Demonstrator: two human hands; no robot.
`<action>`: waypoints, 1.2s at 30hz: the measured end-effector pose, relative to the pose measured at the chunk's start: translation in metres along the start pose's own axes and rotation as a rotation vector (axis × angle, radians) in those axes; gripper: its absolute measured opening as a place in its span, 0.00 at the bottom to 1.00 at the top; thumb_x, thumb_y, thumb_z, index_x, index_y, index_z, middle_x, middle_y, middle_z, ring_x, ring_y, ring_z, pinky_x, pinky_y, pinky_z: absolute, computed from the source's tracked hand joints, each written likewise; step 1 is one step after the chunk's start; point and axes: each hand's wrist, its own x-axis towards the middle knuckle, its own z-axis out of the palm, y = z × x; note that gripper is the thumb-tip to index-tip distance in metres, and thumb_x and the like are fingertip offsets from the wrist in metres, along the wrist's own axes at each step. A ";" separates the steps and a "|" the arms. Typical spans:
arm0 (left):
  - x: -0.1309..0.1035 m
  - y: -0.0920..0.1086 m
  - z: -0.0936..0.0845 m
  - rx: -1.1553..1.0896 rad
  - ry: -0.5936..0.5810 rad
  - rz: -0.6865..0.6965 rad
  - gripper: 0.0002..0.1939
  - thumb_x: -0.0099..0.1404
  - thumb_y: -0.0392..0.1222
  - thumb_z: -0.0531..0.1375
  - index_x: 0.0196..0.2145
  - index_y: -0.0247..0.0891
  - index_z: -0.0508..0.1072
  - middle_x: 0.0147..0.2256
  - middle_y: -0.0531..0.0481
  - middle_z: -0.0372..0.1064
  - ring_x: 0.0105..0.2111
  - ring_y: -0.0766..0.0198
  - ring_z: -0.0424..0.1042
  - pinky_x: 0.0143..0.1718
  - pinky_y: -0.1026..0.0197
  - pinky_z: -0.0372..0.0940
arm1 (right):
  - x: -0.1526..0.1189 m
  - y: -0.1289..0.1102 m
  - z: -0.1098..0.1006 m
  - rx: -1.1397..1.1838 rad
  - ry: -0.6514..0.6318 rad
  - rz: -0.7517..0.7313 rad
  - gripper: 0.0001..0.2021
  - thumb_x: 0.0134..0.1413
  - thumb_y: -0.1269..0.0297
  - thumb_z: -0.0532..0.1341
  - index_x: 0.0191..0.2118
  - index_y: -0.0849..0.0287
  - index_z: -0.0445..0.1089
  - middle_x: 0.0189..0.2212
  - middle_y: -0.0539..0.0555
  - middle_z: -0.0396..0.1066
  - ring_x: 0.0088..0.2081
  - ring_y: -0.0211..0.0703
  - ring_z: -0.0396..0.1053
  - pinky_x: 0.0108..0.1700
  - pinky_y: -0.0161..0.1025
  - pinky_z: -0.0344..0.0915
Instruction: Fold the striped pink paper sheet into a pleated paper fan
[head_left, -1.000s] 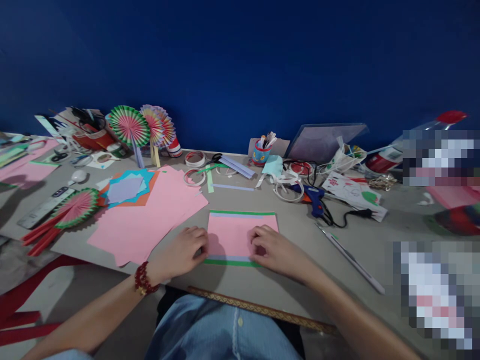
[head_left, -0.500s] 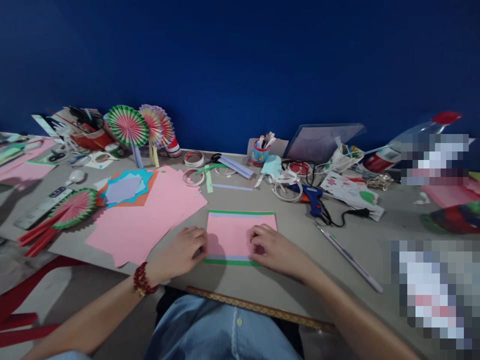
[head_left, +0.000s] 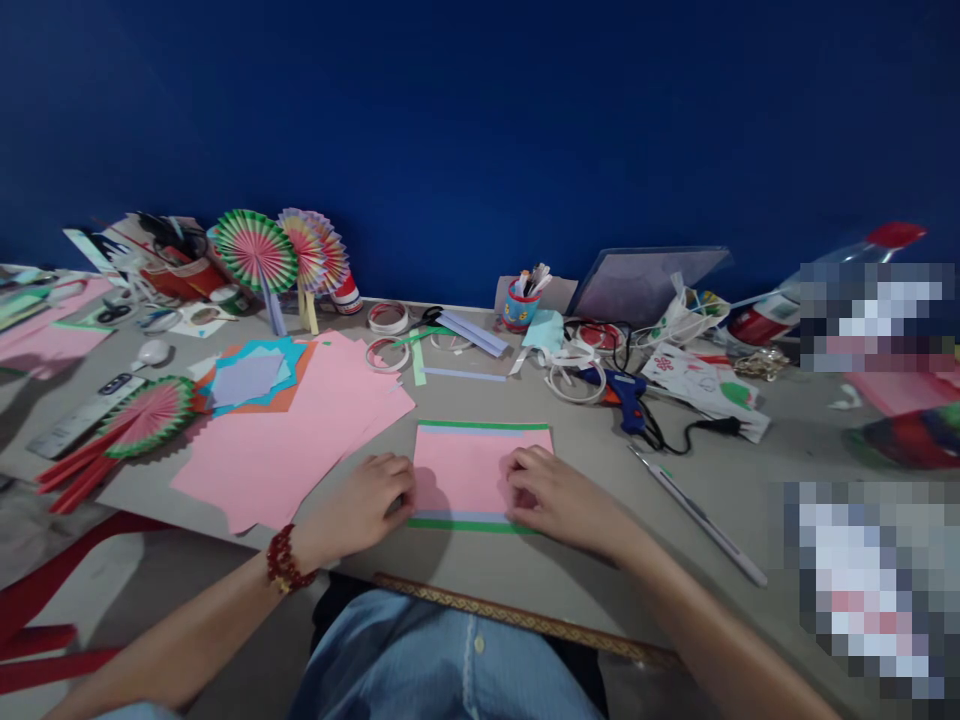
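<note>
A pink sheet of paper [head_left: 461, 475] lies flat on the table in front of me, with green and pale purple strips along its far and near edges. My left hand [head_left: 375, 500] is at the sheet's left edge, its fingers curled and closed on the edge. On the right end of the sheet rests my right hand [head_left: 551, 495], fingers bent in and thumb near the green strip. Its fingertips press on the paper; the sheet's right edge is partly hidden beneath it.
Left of the sheet lie large pink papers [head_left: 330, 400] and a folded paper fan [head_left: 154, 415] with red sticks. To the right are a craft knife [head_left: 697, 515] and a blue glue gun [head_left: 628, 395]. Tape rolls [head_left: 388, 318] and a pen cup [head_left: 519, 305] stand farther back.
My right hand has slid slightly to the right along the pink sheet. My left hand and the sheet stay in place.
</note>
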 end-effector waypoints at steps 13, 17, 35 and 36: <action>-0.004 -0.009 0.007 -0.102 0.045 -0.016 0.03 0.68 0.36 0.59 0.35 0.39 0.67 0.38 0.50 0.68 0.41 0.58 0.66 0.44 0.56 0.58 | -0.006 0.008 -0.009 0.091 -0.037 -0.029 0.03 0.54 0.72 0.64 0.33 0.57 0.71 0.48 0.56 0.69 0.52 0.49 0.64 0.55 0.45 0.62; -0.005 -0.010 0.006 -0.121 0.045 0.002 0.03 0.68 0.34 0.57 0.36 0.39 0.67 0.38 0.49 0.68 0.41 0.58 0.67 0.45 0.55 0.59 | -0.006 0.011 -0.013 0.156 -0.050 -0.061 0.05 0.55 0.73 0.61 0.34 0.56 0.72 0.48 0.55 0.69 0.52 0.47 0.65 0.56 0.44 0.61; -0.023 -0.008 0.009 0.075 0.166 0.173 0.16 0.71 0.31 0.51 0.48 0.45 0.74 0.45 0.45 0.69 0.46 0.56 0.66 0.50 0.52 0.63 | -0.005 0.015 -0.015 0.190 -0.049 -0.058 0.06 0.54 0.75 0.61 0.34 0.56 0.73 0.46 0.54 0.70 0.51 0.46 0.67 0.56 0.43 0.61; -0.026 -0.009 0.011 0.114 0.171 0.210 0.19 0.71 0.29 0.51 0.51 0.46 0.74 0.45 0.45 0.69 0.46 0.56 0.66 0.51 0.51 0.62 | -0.006 0.014 -0.015 0.187 -0.048 -0.056 0.07 0.53 0.75 0.62 0.34 0.56 0.72 0.46 0.54 0.70 0.51 0.46 0.67 0.56 0.43 0.62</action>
